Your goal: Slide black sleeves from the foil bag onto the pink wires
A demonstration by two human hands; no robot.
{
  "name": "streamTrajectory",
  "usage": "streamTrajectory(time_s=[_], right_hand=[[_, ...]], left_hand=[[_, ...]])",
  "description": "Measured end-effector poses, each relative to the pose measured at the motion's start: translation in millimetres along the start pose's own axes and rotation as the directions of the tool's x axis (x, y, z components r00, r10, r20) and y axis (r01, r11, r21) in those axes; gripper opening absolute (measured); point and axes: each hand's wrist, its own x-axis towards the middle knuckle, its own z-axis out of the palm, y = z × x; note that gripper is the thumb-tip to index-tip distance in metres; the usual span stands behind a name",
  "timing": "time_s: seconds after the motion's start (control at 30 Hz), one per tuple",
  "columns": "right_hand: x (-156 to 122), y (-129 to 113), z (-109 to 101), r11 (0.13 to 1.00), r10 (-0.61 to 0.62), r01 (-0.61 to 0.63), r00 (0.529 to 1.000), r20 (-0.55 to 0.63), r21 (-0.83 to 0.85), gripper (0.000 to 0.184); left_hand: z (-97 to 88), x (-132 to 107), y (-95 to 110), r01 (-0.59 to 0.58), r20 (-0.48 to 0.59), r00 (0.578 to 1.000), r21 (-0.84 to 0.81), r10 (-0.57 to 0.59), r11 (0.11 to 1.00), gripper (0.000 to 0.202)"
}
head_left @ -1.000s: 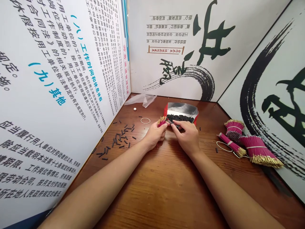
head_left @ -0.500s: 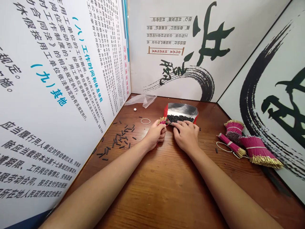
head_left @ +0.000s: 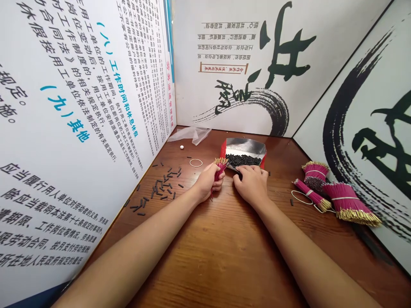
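My left hand (head_left: 210,182) is closed around a bundle of magenta wires (head_left: 219,171), whose gold-coloured metal ends point up and away from me. Just to its right, a red box (head_left: 263,160) with a silvery inside holds a heap of short black tubes (head_left: 242,160). At the box's near edge is my right hand (head_left: 252,182), back of the hand up, with its fingers bent and thumb and forefinger close together. What lies between these fingertips is too small and partly hidden to tell.
Loose black tubes (head_left: 162,186) lie scattered on the wooden table (head_left: 199,256) to the left. A white ring (head_left: 195,163) and a clear plastic bag (head_left: 192,134) are farther back. Banded magenta wire bundles (head_left: 345,196) lie at right. Printed panels (head_left: 231,98) border the table.
The wire bundle in my left hand shows more fully and fanned out. My right fingers have drawn slightly back from it, bending more at the box's near edge.
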Motion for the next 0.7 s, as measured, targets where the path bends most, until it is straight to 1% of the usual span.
streamTrajectory(time_s=[0.2, 0.37, 0.53, 0.6, 0.7], right_hand=[[2, -1, -1, 1.000, -0.014, 0.016, 0.998, -0.068, 0.027, 0.028], [5, -5, -8, 0.993, 0.026, -0.014, 0.995, -0.101, 0.119, 0.026], [7, -8, -14, 0.973, 0.037, -0.008, 0.992, -0.125, 0.230, 0.021], [7, -11, -17, 0.954, 0.021, 0.025, 0.988, -0.150, 0.298, 0.018], [5, -16, -22, 0.896, -0.054, 0.128, 0.982, -0.182, 0.425, 0.018]], left_hand=[[0.0, -1, -2, -0.039, -0.015, 0.999, 0.023, 0.039, 0.999, 0.014], [0.7, -2, -1, -0.060, 0.001, 0.998, 0.037, 0.060, 0.998, 0.023], [2.7, -2, -1, -0.062, -0.036, 0.997, 0.093, 0.065, 0.994, 0.019], [3.2, -2, -1, -0.053, -0.047, 0.997, 0.095, 0.058, 0.994, 0.018], [3.5, -2, -1, -0.056, -0.048, 0.997, 0.102, 0.061, 0.993, 0.019]])
